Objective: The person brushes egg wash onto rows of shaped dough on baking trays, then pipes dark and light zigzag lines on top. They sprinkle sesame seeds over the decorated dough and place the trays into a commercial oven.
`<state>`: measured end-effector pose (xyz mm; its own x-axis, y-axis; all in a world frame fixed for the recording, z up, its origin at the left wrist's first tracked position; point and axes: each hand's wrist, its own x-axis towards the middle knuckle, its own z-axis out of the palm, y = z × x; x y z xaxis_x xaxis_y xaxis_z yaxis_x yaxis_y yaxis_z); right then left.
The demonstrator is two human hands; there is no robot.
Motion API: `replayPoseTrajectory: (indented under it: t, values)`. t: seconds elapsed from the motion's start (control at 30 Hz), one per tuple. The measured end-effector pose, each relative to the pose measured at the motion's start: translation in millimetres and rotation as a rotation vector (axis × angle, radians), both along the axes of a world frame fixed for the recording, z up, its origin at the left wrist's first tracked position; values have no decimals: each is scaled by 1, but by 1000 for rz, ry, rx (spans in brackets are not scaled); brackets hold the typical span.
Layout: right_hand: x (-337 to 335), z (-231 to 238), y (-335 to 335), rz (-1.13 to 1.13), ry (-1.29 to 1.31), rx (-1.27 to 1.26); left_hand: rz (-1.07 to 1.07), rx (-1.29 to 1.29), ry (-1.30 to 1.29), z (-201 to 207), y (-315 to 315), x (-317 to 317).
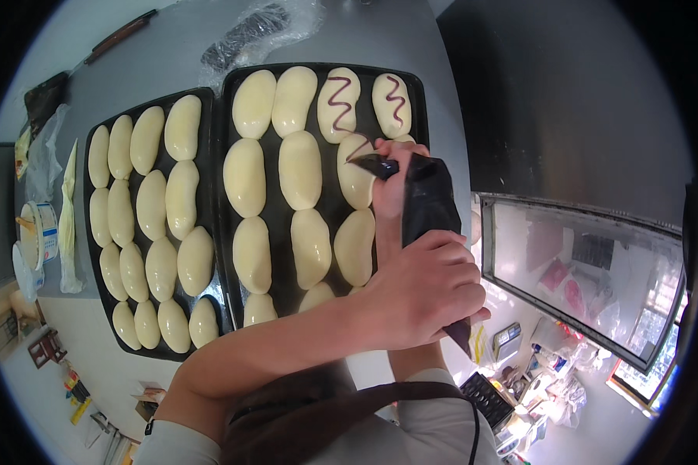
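Note:
My left hand (430, 291) is wrapped round the wide rear part of a dark piping bag (428, 198), whose twisted end sticks out below the fist. Farther forward, my right hand (395, 174) is closed round the bag near its narrow tip. That tip points left, over an oval dough bun (357, 180) with a short purple line on its far end. Beyond it, two buns (339, 108) (393, 107) in the far row carry purple zigzags. The other visible buns on the black baking tray (278, 186) are plain, pale and glossy. My forearms cover its near right part.
A second black tray (141, 232) of plain buns stands at the left. Crumpled plastic wrap (287, 27) lies behind the trays. A white tub (40, 232) sits at the far left, near a long brown-handled tool (120, 37). A glass-paned frame (582, 267) stands at the right.

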<state>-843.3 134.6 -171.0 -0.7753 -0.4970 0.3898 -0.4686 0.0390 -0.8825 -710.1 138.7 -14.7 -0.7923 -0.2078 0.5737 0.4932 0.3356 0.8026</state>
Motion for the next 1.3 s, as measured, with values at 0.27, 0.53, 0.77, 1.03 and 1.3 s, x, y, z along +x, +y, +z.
replayPoseTrajectory:
  t: [0.27,0.53,0.77,1.03,1.3]
  values:
    - [21,-22,53,5,43,-104,-80,-4,-17,5,31,30]
    - [75,-17,100,66,35,-76,-193,40,-18,13,59,71]
    - [113,6,130,-40,-277,-251,-263,24,-9,22,84,104]
    - [151,-11,168,-125,43,130,-325,4,-53,20,106,138]
    - [178,-12,213,-276,79,66,-395,41,-37,17,130,172]
